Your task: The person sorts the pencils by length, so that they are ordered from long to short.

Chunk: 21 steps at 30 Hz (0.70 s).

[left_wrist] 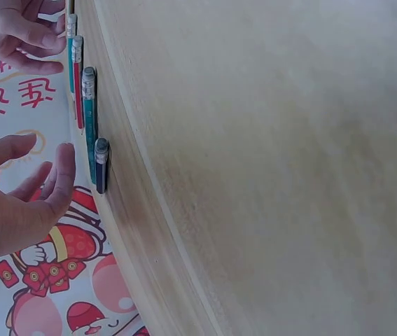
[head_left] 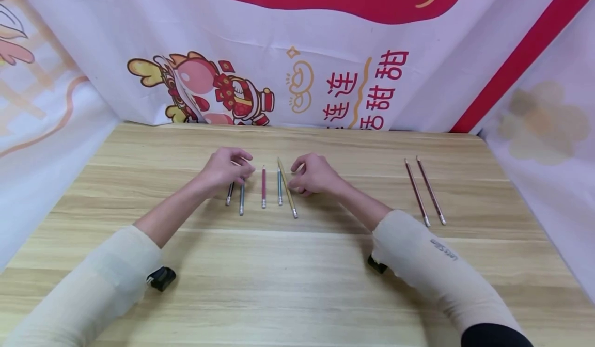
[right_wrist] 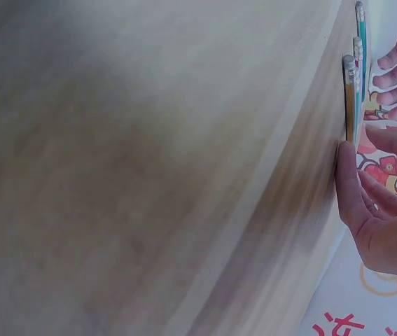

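Note:
My left hand [head_left: 228, 167] is over the upper parts of a dark pencil [head_left: 230, 194] and a teal pencil [head_left: 241, 200], its fingers loosely bent around nothing. In the left wrist view, a gap shows between its thumb and fingers. A red pencil [head_left: 263, 188] lies between the two hands. Right of it a second teal pencil [head_left: 280, 188] lies beside a yellow pencil [head_left: 288, 192], which slants across its top end. Close to the yellow pencil's right side is my right hand [head_left: 316, 174], fingers relaxed and apart; whether a fingertip touches the pencil, I cannot tell.
Two dark red pencils [head_left: 417, 192] lie side by side on the right of the wooden table [head_left: 269, 285]. Behind the table hangs a printed white and red cloth [head_left: 260, 32]. Small black devices [head_left: 161, 279] sit under the sleeves.

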Tool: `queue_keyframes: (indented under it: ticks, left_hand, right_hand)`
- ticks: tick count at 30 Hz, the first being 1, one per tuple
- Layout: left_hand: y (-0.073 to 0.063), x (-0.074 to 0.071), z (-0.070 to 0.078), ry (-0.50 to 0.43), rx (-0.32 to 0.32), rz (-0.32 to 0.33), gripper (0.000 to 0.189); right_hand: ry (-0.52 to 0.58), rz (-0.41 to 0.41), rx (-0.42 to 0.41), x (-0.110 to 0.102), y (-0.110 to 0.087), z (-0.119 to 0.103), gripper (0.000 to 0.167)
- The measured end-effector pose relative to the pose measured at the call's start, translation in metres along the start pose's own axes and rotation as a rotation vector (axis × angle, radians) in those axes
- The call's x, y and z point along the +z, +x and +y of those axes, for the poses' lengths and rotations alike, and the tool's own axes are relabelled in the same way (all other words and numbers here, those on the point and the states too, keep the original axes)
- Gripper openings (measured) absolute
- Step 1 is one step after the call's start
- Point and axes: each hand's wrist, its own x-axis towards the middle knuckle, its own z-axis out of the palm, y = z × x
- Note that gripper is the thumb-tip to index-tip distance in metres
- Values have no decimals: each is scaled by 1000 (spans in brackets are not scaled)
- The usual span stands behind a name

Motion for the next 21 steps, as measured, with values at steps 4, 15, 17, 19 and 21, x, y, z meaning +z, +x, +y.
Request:
queue_keyframes:
  ticks: [4,15,17,19,21]
  left_hand:
    - [-1,-1,-1,-8,3,6,39]
    - [0,-7,-6,68,-11,29,37]
    - [0,-8,-7,100,-9,33,37]
    - [0,-9,-7,123,-5,37,37]
    - [0,-9,-8,139,1,40,37]
  right_hand:
    - [-11,9,0,2,2,0,40]
    - [-146,56,-10,10,9,-1,37]
    - [-169,63,1,11,9,-2,37]
    - [-189,67,12,12,10,-3,36]
    - [-209,71,22,13,12,-4,36]
